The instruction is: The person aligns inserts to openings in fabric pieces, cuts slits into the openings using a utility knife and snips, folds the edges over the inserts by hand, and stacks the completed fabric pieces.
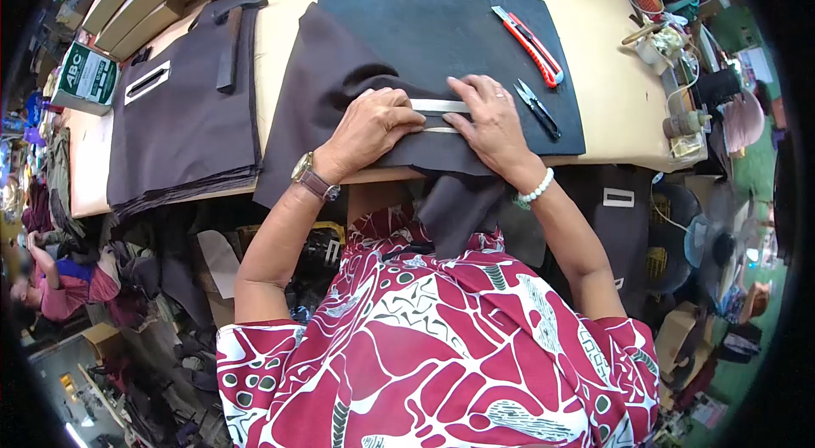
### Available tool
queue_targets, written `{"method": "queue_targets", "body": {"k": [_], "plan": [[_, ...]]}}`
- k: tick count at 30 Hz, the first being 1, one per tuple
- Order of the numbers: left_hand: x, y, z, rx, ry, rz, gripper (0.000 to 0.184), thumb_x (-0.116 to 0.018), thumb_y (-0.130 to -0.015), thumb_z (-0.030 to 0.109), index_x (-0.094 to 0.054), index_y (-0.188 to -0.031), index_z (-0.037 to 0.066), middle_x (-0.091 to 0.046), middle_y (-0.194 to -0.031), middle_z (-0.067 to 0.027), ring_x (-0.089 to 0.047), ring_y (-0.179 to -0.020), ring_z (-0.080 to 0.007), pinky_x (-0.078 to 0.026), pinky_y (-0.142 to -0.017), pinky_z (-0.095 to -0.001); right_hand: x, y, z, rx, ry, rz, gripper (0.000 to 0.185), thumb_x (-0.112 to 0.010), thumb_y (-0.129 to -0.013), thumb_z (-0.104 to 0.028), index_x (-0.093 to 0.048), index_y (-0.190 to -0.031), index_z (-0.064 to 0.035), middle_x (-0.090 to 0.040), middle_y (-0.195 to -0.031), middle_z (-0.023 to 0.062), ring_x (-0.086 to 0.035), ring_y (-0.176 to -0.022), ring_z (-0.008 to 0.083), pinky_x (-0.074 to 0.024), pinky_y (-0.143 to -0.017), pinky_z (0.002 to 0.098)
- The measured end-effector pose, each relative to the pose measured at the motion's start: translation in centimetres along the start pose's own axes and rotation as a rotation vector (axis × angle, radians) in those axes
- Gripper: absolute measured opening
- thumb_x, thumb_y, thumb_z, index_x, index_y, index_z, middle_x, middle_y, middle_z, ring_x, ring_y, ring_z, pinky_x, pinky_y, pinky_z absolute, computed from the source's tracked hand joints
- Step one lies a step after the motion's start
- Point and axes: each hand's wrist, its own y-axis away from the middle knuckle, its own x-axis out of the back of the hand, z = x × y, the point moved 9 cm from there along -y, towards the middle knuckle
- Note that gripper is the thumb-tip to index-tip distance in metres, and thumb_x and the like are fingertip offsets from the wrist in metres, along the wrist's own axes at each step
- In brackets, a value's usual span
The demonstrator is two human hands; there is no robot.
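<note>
A dark brown fabric piece point(318, 79) lies partly on the black cutting mat point(407, 28), folded and bunched near the table's front edge. A white strip point(439, 105) runs across it, with a second narrow pale strip just below. My left hand point(373, 127) is closed on the fabric at the strips' left end, fingers bent and pressed together. At the right end, my right hand point(494, 121) grips the fabric, thumb below and fingers above the upper strip. Part of the fabric hangs over the table edge. A red box cutter point(531, 49) and black thread snips point(539, 110) rest on the mat.
Left of the mat, a stack of dark fabric panels point(187, 130) carries a dark bar point(229, 49) and a white-framed slot point(148, 81). An ABC box point(87, 79) stands beyond it. Spools and tools crowd the right table end. Another person point(68, 282) is at far left.
</note>
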Motion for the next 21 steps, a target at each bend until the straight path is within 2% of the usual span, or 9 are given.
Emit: {"method": "queue_targets", "body": {"k": [3,4,7,9,15,21], "plan": [[0.5,-0.1,0.7,-0.017,-0.072,-0.008,0.011,-0.066,-0.076,0.016,-0.065,-0.084,0.008,-0.056,-0.078,-0.0045,-0.055,-0.079,-0.0223,-0.04,-0.071,-0.0348,-1.9,-0.8,-2.1,0.048,0.19,0.031,0.051,-0.061,-0.082,-0.031,-0.047,-0.127,-0.0111,-0.046,-0.124,0.0126,-0.038,-0.121,0.0326,-0.0303,-0.099,0.0515],[0.8,-0.1,0.7,-0.019,-0.12,-0.023,0.013,-0.066,-0.076,0.018,-0.064,-0.083,0.008,-0.056,-0.077,-0.0047,-0.054,-0.079,-0.0225,-0.039,-0.071,-0.0348,-2.7,-1.1,-2.0,0.007,0.181,-0.042,0.056,-0.056,-0.086,-0.035,-0.039,-0.134,-0.0137,-0.041,-0.133,0.0138,-0.031,-0.128,0.0357,-0.024,-0.103,0.0567],[2.4,1.2,-1.0,0.071,-0.129,-0.111,0.013,-0.066,-0.077,0.019,-0.064,-0.082,0.008,-0.056,-0.077,-0.005,-0.054,-0.078,-0.0229,-0.039,-0.07,-0.0349,-1.6,-0.5,-0.6,-0.045,0.233,-0.029,0.061,-0.057,-0.083,-0.044,-0.039,-0.135,-0.0166,-0.04,-0.133,0.0138,-0.029,-0.129,0.0353,-0.0211,-0.102,0.0602],[3.4,2.0,-1.9,0.123,-0.092,-0.088,0.013,-0.067,-0.077,0.02,-0.064,-0.081,0.008,-0.054,-0.076,-0.0052,-0.053,-0.077,-0.023,-0.038,-0.071,-0.0348,-0.8,0.7,1.8,-0.135,0.242,-0.073,0.064,-0.054,-0.084,-0.048,-0.037,-0.137,-0.0167,-0.036,-0.137,0.0145,-0.025,-0.132,0.0364,-0.0167,-0.104,0.0615],[3.7,3.0,-2.6,0.178,-0.066,-0.049,0.014,-0.067,-0.077,0.02,-0.062,-0.08,0.007,-0.052,-0.074,-0.0056,-0.052,-0.076,-0.0236,-0.038,-0.07,-0.0351,-2.4,-0.8,-0.8,-0.057,0.267,-0.09,0.063,-0.053,-0.085,-0.047,-0.037,-0.137,-0.0164,-0.034,-0.138,0.0151,-0.024,-0.132,0.0381,-0.0188,-0.101,0.0644],[4.6,4.3,-3.1,0.236,-0.197,0.113,0.028,-0.072,-0.072,0.026,-0.055,-0.078,0.005,-0.052,-0.075,-0.0065,-0.052,-0.075,-0.0248,-0.039,-0.069,-0.0357,-5.5,-3.5,-5.9,0.066,0.171,-0.024,0.064,-0.053,-0.085,-0.045,-0.033,-0.139,-0.0171,-0.032,-0.139,0.0166,-0.023,-0.132,0.0397,-0.0178,-0.099,0.0671]]}}
